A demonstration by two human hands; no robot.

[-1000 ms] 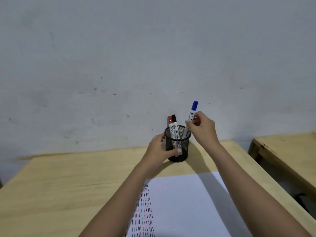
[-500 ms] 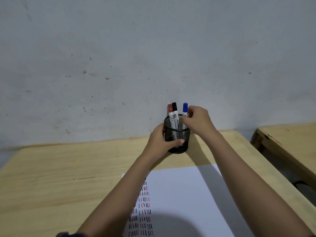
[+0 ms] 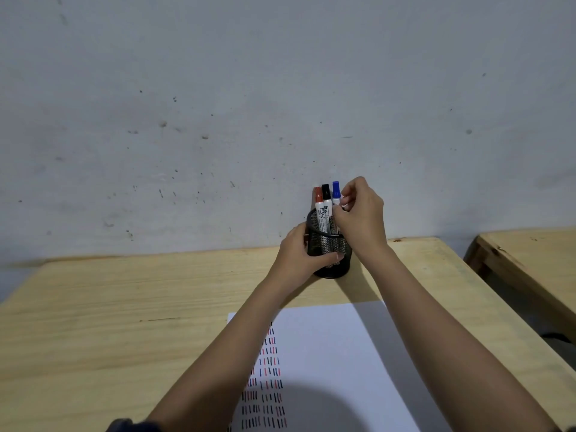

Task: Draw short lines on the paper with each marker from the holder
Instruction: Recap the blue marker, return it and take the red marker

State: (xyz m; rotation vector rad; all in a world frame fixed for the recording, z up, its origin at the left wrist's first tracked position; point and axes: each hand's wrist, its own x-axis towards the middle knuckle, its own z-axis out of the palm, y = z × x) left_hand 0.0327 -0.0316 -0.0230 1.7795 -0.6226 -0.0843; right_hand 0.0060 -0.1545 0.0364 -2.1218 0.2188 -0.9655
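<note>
A black mesh holder (image 3: 331, 255) stands on the wooden table (image 3: 124, 307) close to the wall. Three markers stand upright in it: red-capped (image 3: 318, 195), black-capped (image 3: 326, 192) and blue-capped (image 3: 335, 187). My left hand (image 3: 297, 255) is wrapped around the holder's left side. My right hand (image 3: 363, 215) is at the holder's upper right, thumb and fingertips pinching the blue marker just below its cap. White paper (image 3: 339, 353) lies nearer me, with rows of short black, red and blue lines along its left part.
A grey speckled wall (image 3: 280, 104) rises right behind the holder. A second wooden table (image 3: 530, 257) stands to the right across a narrow gap. My forearms cross above the paper, and a shadow covers its near edge.
My right hand has lowered the blue marker from a tilted, raised position into the holder, where it stands upright beside the other two. My left hand has stayed on the holder.
</note>
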